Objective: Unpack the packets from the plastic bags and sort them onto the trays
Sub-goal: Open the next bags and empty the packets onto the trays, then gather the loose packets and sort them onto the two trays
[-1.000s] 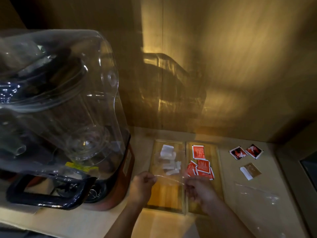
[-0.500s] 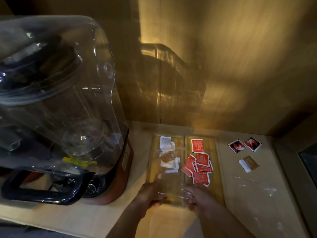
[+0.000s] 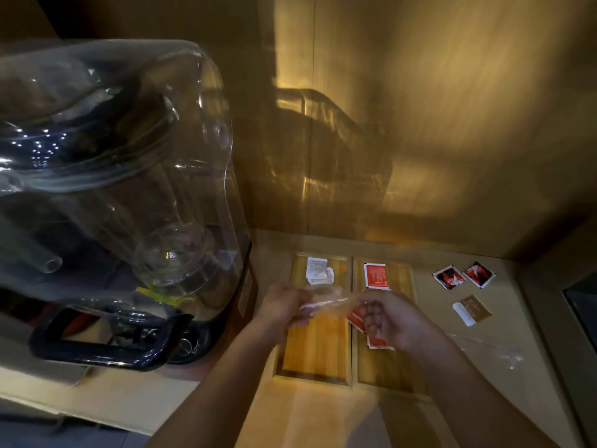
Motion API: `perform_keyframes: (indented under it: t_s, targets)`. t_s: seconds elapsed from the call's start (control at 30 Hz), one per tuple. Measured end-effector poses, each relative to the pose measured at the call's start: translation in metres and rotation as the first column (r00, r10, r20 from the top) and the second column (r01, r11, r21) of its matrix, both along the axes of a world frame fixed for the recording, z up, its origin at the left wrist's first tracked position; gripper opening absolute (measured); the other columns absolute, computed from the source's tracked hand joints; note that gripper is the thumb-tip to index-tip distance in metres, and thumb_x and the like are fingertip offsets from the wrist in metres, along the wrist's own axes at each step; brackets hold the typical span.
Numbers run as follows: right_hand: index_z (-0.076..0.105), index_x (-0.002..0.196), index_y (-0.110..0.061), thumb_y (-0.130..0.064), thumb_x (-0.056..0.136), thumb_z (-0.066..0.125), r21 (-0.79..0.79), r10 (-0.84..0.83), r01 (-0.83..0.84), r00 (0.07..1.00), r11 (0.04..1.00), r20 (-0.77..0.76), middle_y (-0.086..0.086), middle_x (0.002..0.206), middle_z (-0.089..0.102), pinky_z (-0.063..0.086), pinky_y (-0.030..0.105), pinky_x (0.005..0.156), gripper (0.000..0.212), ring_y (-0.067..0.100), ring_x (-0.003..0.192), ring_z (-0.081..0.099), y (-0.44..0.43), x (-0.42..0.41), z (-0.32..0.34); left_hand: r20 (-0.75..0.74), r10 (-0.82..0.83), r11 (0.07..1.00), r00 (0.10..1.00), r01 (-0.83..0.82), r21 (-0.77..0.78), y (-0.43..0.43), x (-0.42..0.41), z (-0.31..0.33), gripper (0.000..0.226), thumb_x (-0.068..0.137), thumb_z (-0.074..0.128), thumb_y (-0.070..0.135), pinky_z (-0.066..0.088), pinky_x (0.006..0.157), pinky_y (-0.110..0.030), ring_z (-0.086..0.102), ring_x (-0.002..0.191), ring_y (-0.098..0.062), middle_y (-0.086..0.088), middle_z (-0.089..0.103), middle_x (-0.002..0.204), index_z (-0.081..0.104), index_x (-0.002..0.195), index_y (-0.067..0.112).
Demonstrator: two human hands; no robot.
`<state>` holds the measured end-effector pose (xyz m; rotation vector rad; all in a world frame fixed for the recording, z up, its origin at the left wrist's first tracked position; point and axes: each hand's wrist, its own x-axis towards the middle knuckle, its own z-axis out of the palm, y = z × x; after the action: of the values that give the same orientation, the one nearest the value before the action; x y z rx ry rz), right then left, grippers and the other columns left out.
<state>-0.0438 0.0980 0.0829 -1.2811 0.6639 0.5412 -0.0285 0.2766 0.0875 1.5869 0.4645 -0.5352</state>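
Centre of frame, low: left hand point(image 3: 284, 303) and right hand point(image 3: 392, 320), both pinched shut on a clear plastic bag point(image 3: 324, 302) stretched between them, held just above the left tray point(image 3: 315, 344).

Left tray: white packets point(image 3: 318, 270) at its upper end; lower part bare wood.

Right tray point(image 3: 392, 367), touching the left one: red packets point(image 3: 375, 275), one at the top, more partly under the right hand.

Right of frame, on the counter point(image 3: 323, 418): two red-and-black packets point(image 3: 463, 275), one brown packet point(image 3: 472, 310), and a second clear bag point(image 3: 491, 349) lying flat (apparently emptied).

Left of frame: blender under a clear hood point(image 3: 113, 195).

Handling note: the mouth probably wants pulling apart evenly, kept over the tray so anything released lands in it; a hard tug could scatter packets.

Not determinable: whether the held bag contains anything, which end is its opening, packet print, and the count of red packets beneath the hand. Lighting dim, hands slightly blurred.
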Motion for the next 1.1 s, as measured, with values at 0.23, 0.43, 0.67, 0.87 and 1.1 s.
perform_keyframes:
  t_s: [0.23,0.43,0.67,0.87,1.1]
  targets:
    - [0.061,0.068,-0.009,-0.009,0.082,0.055,0.028,0.096,-0.099,0.989,0.995,0.110,-0.001,0.039,0.052,0.032,0.017,0.036,0.015,0.010,0.031,0.042,-0.011,-0.020,0.032,0.073,-0.013,0.999,0.997,0.016,-0.039,0.010,-0.013,0.048,0.014,0.087,0.057,0.012,0.050,0.042,-0.022,0.061,0.041,-0.011,-0.003,0.067,0.047,0.064,0.096,0.003]
    - [0.067,0.068,-0.004,-0.007,0.084,0.058,-0.048,0.007,0.009,0.944,0.999,0.331,0.009,0.053,0.055,0.032,0.016,0.033,0.019,0.010,0.034,0.042,-0.038,-0.049,0.052,0.318,-0.143,0.990,0.937,0.139,0.033,-0.009,-0.032,0.064,0.009,0.087,0.059,0.013,0.051,0.052,-0.023,0.062,0.049,-0.007,0.003,0.067,0.050,0.063,0.082,0.007]
    - [0.062,0.068,-0.008,-0.008,0.083,0.062,-0.242,-0.154,0.265,0.905,0.933,0.396,0.003,0.052,0.050,0.032,0.023,0.040,0.015,0.011,0.041,0.043,-0.093,-0.084,0.043,0.553,-0.330,0.939,0.765,0.325,0.111,-0.078,-0.037,0.044,0.025,0.082,0.064,0.001,0.046,0.057,-0.018,0.058,0.052,-0.003,-0.001,0.058,0.058,0.059,0.068,0.021]
    - [0.055,0.063,-0.005,-0.003,0.083,0.061,-0.360,-0.297,0.464,0.852,0.810,0.431,0.005,0.051,0.044,0.028,0.022,0.041,0.021,0.010,0.039,0.037,-0.139,-0.127,0.029,0.579,-0.466,0.863,0.669,0.487,0.132,-0.142,-0.055,0.013,0.028,0.083,0.062,0.003,0.044,0.054,-0.018,0.053,0.053,0.001,0.006,0.056,0.059,0.057,0.070,0.027]
    - [0.064,0.074,0.007,-0.005,0.085,0.060,-0.465,-0.390,0.479,0.877,0.744,0.280,0.007,0.054,0.048,0.031,0.018,0.040,0.017,0.009,0.043,0.040,-0.173,-0.172,-0.032,0.353,-0.598,0.792,0.719,0.598,0.123,-0.189,-0.078,-0.062,0.027,0.083,0.058,0.003,0.039,0.052,-0.025,0.050,0.054,-0.010,0.005,0.054,0.054,0.058,0.067,0.024]
